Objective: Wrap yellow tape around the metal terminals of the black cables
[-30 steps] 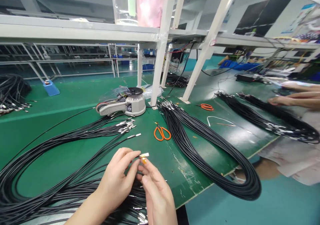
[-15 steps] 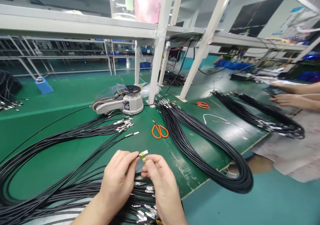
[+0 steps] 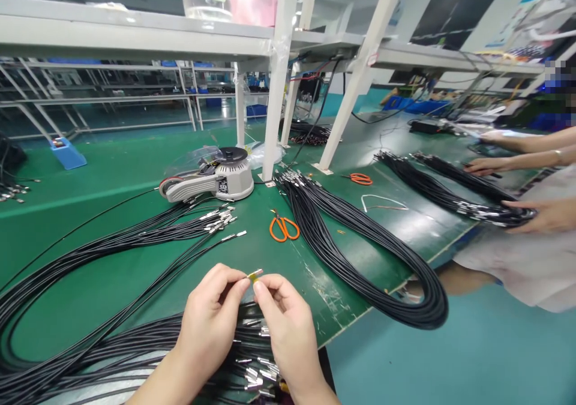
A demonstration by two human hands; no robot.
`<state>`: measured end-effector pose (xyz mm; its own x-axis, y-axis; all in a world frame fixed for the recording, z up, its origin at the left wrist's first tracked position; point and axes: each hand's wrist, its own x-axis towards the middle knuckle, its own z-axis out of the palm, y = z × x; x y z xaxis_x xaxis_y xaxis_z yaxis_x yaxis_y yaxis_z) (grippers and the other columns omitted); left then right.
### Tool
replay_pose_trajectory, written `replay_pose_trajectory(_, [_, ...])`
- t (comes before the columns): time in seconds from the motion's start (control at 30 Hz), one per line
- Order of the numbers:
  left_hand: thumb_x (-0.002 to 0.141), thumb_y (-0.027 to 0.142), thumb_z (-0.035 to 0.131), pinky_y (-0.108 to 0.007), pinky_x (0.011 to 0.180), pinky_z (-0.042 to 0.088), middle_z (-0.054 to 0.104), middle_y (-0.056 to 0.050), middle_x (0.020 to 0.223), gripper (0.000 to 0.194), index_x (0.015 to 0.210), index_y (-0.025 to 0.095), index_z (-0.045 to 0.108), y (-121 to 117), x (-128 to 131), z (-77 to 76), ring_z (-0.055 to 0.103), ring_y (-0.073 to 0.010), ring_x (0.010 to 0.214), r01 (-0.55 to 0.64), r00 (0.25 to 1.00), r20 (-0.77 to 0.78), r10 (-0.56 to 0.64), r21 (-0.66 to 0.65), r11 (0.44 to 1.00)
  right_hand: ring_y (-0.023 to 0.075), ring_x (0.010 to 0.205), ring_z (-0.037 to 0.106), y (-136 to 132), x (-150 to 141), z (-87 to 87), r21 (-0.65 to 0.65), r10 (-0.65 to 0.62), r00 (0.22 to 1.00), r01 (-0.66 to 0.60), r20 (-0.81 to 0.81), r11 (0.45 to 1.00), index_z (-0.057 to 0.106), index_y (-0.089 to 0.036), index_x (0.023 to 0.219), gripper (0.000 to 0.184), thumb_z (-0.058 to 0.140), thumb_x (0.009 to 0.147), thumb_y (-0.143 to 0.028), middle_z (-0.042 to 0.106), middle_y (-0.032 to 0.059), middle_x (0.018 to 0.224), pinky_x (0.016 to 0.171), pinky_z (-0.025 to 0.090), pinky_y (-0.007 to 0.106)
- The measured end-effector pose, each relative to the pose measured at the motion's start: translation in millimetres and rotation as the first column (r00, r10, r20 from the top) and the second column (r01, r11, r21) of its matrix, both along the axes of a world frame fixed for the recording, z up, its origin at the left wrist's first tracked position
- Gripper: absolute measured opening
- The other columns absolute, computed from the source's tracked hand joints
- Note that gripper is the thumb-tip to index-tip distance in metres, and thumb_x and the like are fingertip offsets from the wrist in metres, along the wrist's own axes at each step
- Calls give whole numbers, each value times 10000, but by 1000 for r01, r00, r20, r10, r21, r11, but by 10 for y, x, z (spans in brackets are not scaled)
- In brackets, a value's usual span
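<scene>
My left hand (image 3: 211, 324) and my right hand (image 3: 283, 327) meet over the near edge of the green bench (image 3: 112, 165). Both pinch the metal tip of a black cable (image 3: 254, 275), which carries a small yellow piece. Under my hands lies a bundle of black cables with metal ends (image 3: 135, 351). A second fan of cables (image 3: 148, 234) spreads across the bench to the left, its tips pointing right.
A grey tape dispenser (image 3: 211, 180) stands behind the cables. Orange scissors (image 3: 283, 228) lie beside a long black cable coil (image 3: 360, 255). More orange scissors (image 3: 360, 179) lie farther back. White frame posts (image 3: 275, 87) rise from the bench. Another person's hands (image 3: 526, 213) handle cables at right.
My right fingers have closed in on the cable tip beside the left fingers. The view has shifted, and the other person's hand has come down onto the cable bundle at right.
</scene>
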<state>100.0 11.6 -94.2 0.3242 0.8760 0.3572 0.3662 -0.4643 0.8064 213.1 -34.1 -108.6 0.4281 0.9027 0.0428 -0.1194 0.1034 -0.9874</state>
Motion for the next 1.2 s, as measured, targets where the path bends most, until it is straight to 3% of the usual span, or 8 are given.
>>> replay_pose_trajectory(0.17, [839, 304, 549, -235, 596, 431, 610, 3, 688, 191, 713, 196, 643, -1, 16, 21, 566, -145, 667, -36, 999, 31, 41, -140, 990, 163, 682, 576, 6, 3, 9, -2, 6, 999, -6, 33, 1000, 643, -161, 763, 153, 606, 816, -300, 617, 12, 697, 644, 469, 261])
replay_pose_trajectory(0.37, [796, 385, 584, -199, 386, 288, 559, 21, 631, 227, 715, 181, 642, -3, 28, 3, 431, -88, 464, -20, 989, 129, 67, -334, 942, 163, 673, 580, 9, 9, 35, -8, -5, 999, 5, 37, 1000, 644, -159, 749, 141, 611, 807, -283, 650, 23, 721, 623, 463, 260])
replay_pose_trajectory(0.47, [746, 417, 625, -186, 354, 247, 502, 42, 572, 253, 698, 169, 628, -1, 41, 25, 351, -61, 407, 19, 975, 205, 84, -455, 890, 164, 668, 581, 9, 9, 39, -14, -13, 998, 13, 58, 1000, 643, -160, 739, 143, 609, 806, -282, 651, 25, 717, 623, 466, 263])
replay_pose_trajectory(0.63, [695, 449, 661, -165, 332, 255, 403, 82, 440, 302, 662, 161, 575, 13, 57, 77, 317, -47, 350, 133, 941, 320, 108, -645, 752, 161, 654, 585, 24, 18, 26, 1, -9, 998, 9, 65, 1000, 643, -163, 730, 153, 607, 810, -289, 653, 23, 707, 612, 472, 259])
replay_pose_trajectory(0.8, [722, 423, 654, -155, 319, 259, 434, 75, 412, 300, 643, 150, 556, 30, 34, 65, 350, -41, 308, 289, 904, 425, 36, -673, 681, 160, 673, 591, 27, 53, 3, 34, 9, 995, -12, 99, 999, 632, -170, 737, 148, 599, 820, -288, 649, 20, 725, 631, 469, 257])
replay_pose_trajectory(1.2, [698, 394, 697, -136, 307, 218, 392, 81, 437, 299, 623, 131, 576, 103, -11, 160, 278, -9, 316, 510, 828, 553, -87, -681, 525, 163, 726, 581, 6, 115, -8, 149, 30, 982, -59, 185, 987, 593, -185, 709, 132, 600, 822, -252, 613, 24, 769, 676, 470, 265])
